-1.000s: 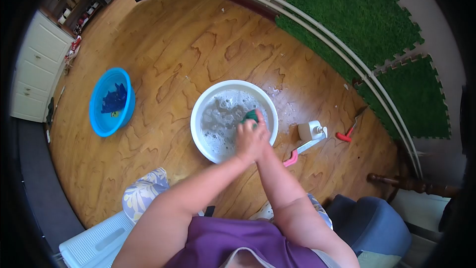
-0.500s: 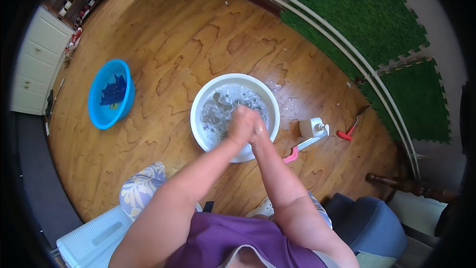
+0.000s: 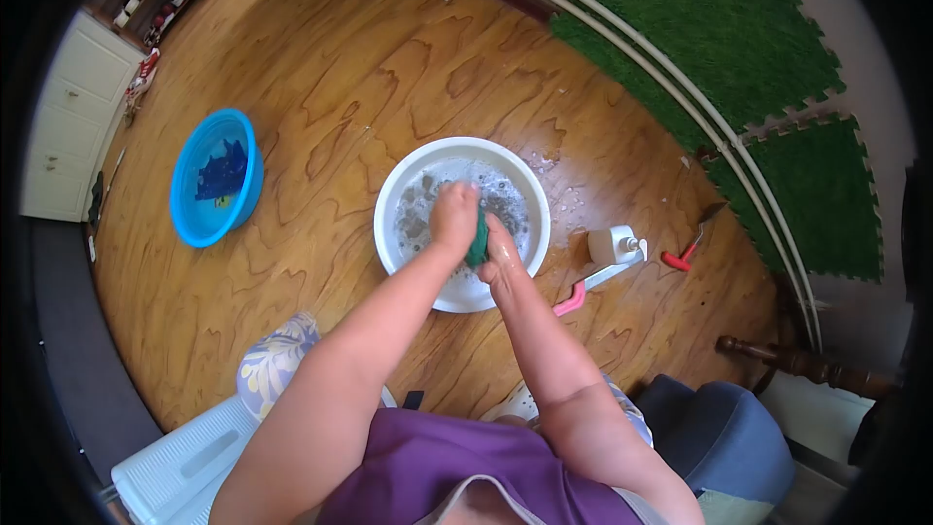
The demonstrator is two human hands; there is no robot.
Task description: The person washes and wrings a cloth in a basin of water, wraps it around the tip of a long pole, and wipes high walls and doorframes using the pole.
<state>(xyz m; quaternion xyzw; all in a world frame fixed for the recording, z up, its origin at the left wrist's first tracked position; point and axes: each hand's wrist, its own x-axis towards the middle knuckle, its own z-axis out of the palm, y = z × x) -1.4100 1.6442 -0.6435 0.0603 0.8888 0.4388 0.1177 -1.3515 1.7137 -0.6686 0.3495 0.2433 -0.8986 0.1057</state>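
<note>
A white basin (image 3: 383, 209) of sudsy water (image 3: 416, 202) stands on the wood floor in front of me. Over it, my left hand (image 3: 454, 219) is closed in a fist against a bunched dark green cloth (image 3: 478, 241). My right hand (image 3: 501, 249) grips the same cloth from the other side, thumb side up, with wet suds on the wrist. Much of the cloth is hidden between the two hands.
To the left is a blue basin (image 3: 191, 226) with a dark blue cloth (image 3: 224, 175) inside. At right lie a white pump bottle (image 3: 606, 246), a pink-handled tool with a pale blade (image 3: 571, 300) and a red-handled tool (image 3: 677, 261). Water spots wet the floor beside the white basin.
My hands were clasped together, hiding the cloth. Now they have come slightly apart, the left one further left and up, and the green cloth shows between them.
</note>
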